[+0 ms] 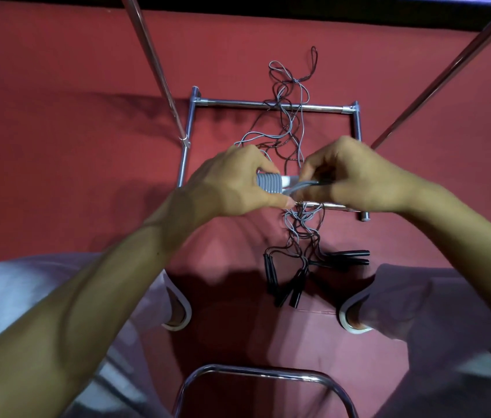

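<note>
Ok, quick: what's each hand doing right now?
Left hand: grips the grey ribbed handle.
Right hand: pinches the grey and black cords right beside that handle.

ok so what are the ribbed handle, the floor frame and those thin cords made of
The ribbed handle gripped by the left hand looks like matte grey plastic or rubber: moulded rings, no shine. The frame looks like polished metal tube, with bright reflections. The cords that the right hand pinches look like thin plastic-coated cable, holding loose kinks.
</note>
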The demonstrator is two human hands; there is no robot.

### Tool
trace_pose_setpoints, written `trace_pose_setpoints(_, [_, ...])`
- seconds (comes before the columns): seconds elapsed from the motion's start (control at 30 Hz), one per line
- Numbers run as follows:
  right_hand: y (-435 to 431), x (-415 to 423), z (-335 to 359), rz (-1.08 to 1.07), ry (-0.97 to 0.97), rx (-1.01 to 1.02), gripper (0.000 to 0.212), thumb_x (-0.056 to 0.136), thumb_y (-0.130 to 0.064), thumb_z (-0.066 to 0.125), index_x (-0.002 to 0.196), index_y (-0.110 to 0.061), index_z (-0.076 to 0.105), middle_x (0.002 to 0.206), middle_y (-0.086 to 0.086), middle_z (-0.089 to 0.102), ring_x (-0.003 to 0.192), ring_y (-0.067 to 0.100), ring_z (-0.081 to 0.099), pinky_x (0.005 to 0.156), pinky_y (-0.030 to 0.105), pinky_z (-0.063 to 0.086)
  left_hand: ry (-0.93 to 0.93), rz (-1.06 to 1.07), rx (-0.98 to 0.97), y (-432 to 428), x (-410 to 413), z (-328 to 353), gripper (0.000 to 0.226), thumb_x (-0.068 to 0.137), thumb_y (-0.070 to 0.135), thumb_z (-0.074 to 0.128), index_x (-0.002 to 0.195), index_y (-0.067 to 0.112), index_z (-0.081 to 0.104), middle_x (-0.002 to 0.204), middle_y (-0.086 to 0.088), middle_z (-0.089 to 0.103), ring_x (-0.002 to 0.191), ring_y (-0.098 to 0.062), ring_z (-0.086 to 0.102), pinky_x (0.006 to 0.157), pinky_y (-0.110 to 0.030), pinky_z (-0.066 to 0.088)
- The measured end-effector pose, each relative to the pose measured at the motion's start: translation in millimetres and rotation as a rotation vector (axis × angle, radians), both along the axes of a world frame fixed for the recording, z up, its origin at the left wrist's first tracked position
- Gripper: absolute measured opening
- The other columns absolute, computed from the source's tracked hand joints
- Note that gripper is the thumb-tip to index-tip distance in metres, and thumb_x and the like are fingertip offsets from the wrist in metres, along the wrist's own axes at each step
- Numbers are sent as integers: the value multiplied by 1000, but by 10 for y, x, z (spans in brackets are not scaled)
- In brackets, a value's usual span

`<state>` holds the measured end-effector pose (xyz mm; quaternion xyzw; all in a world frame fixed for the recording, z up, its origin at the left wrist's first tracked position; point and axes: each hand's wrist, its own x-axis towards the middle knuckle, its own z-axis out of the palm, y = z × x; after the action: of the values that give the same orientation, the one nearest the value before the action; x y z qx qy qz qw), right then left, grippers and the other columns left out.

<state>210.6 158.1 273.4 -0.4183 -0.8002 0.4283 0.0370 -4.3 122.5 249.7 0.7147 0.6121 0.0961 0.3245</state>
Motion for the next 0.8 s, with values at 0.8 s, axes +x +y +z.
trace_pose_setpoints(0.8, [88,-69,-124,-160,452,-425,55,100,-19,52,46,-24,63,45,-15,42,44,-2,30,45,13,27,-574,-130,-505,-39,-35,271,46,87,46,75,89,0,70,47,-12,42,32,-13,28,41,-18,30])
